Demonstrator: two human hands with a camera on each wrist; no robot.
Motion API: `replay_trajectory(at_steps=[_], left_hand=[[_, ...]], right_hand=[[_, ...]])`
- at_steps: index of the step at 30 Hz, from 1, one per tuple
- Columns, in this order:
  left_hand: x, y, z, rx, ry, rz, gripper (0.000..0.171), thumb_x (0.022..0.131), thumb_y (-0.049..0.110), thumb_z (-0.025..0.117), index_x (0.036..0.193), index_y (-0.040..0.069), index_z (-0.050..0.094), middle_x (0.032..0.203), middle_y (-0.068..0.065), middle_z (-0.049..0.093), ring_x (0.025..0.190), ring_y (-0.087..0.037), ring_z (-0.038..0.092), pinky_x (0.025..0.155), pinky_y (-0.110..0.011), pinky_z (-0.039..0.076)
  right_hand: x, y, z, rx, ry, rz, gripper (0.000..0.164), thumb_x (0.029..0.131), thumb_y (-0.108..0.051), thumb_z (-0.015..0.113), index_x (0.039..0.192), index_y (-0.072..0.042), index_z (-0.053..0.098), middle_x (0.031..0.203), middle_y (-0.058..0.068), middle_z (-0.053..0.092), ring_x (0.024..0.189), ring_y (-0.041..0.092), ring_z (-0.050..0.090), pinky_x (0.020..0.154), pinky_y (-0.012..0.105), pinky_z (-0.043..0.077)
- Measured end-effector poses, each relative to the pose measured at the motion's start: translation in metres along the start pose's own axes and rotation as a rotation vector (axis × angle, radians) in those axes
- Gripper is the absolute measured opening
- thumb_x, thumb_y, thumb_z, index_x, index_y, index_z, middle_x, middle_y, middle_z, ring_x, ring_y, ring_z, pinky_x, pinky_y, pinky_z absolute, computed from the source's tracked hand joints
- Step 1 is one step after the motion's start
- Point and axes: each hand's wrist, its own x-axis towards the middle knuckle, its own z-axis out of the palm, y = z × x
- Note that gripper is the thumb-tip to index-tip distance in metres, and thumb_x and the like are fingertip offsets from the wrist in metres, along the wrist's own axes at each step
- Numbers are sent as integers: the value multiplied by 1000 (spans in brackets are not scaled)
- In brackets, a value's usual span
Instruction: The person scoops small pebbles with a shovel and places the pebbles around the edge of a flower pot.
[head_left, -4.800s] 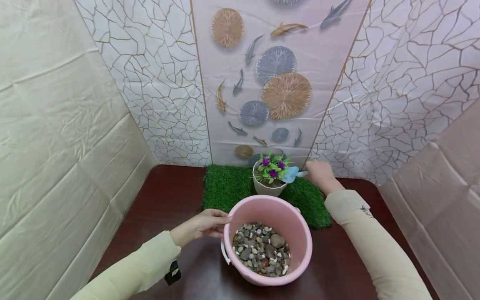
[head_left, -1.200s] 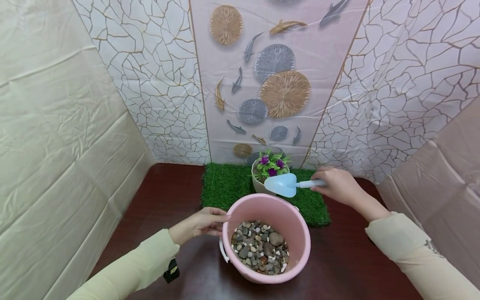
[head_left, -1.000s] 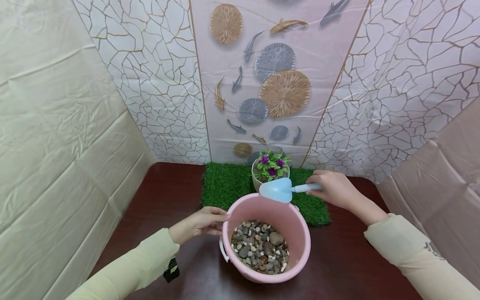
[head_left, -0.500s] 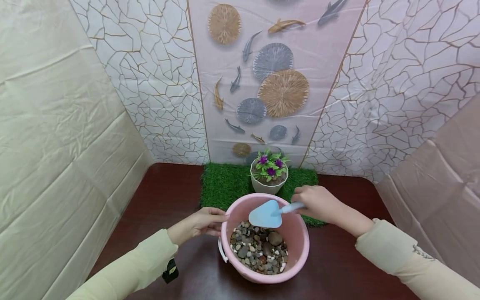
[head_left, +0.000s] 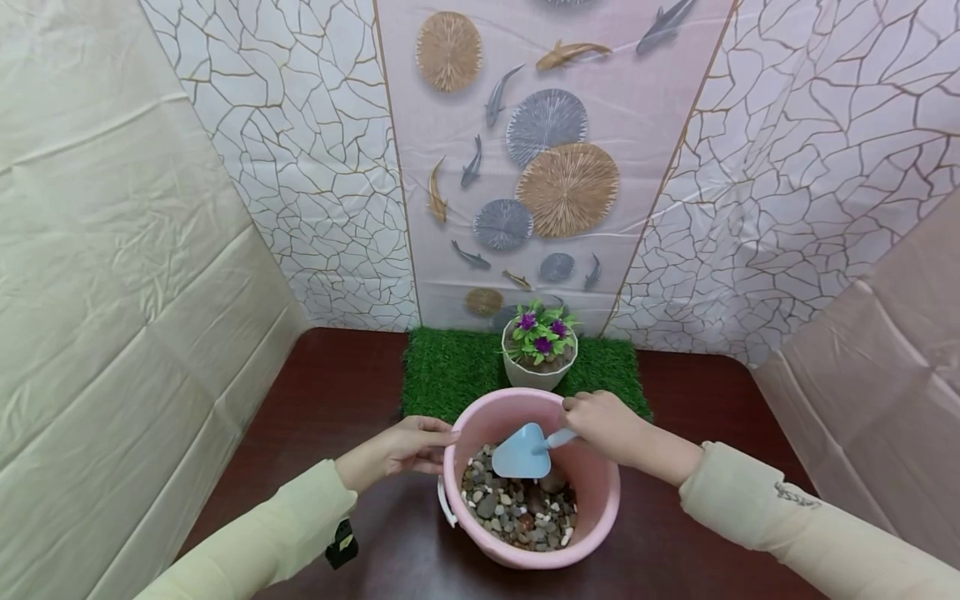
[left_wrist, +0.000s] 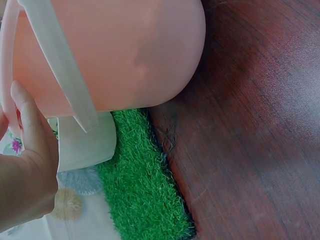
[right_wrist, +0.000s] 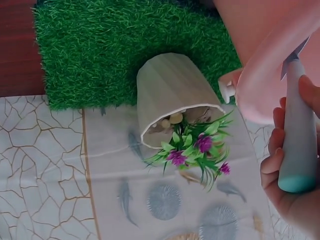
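Note:
A pink bucket (head_left: 525,557) stands in the middle of the head view, with pebbles (head_left: 517,521) of mixed size and colour in its bottom. My left hand (head_left: 408,446) holds the bucket's rim on the left side. In the left wrist view that hand (left_wrist: 30,165) has its fingers at the rim, beside the white bail handle (left_wrist: 60,60). My right hand (head_left: 609,427) reaches over the bucket's far right rim. It grips a light blue garden trowel (head_left: 522,454), whose blade is inside the bucket, low over the pebbles. In the right wrist view fingers wrap the trowel's handle (right_wrist: 299,130).
Behind the bucket, a white flower pot (head_left: 536,379) stands on an artificial grass mat (head_left: 450,375). It holds a plant with purple flowers (head_left: 542,344) and some pebbles. The dark red table (head_left: 330,375) is bounded by patterned cloth behind and beige cloth at both sides.
My right hand has brought the trowel from beside the flower pot toward me, over the rim and down into the bucket. The left hand stays at the rim.

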Motion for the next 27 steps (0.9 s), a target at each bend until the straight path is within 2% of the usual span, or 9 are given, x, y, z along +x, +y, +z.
replay_trajectory(at_steps=[6,12,21,27], left_hand=[[1,0,0,3,11,-5,28,91,14,62,115,-1,58,78,-3,69,66,-9,66,64,-24,60],[1,0,0,1,12,-7,27,91,13,62,114,-1,59,79,-3,69,66,-10,66,63,-24,60],[0,0,1,4,13,-3,29,91,14,62,116,-1,58,80,-4,69,65,-9,66,63,-24,60],[-1,1,1,7,19,-10,32,91,14,62,118,-2,57,85,-6,70,65,-9,66,63,-24,60]], right_hand=[[7,-5,7,-140,23,-26,17,69,-16,76,57,-18,64,62,1,54,52,14,45,41,20,26],[13,-11,11,-260,51,-30,24,71,-10,74,54,-17,59,63,2,55,51,14,44,41,21,27],[18,-16,21,-253,60,-33,27,75,-22,72,55,-17,55,62,-1,52,52,12,43,42,20,21],[19,-14,24,-252,43,-21,23,75,-22,71,56,-18,58,65,0,55,52,12,43,45,20,17]])
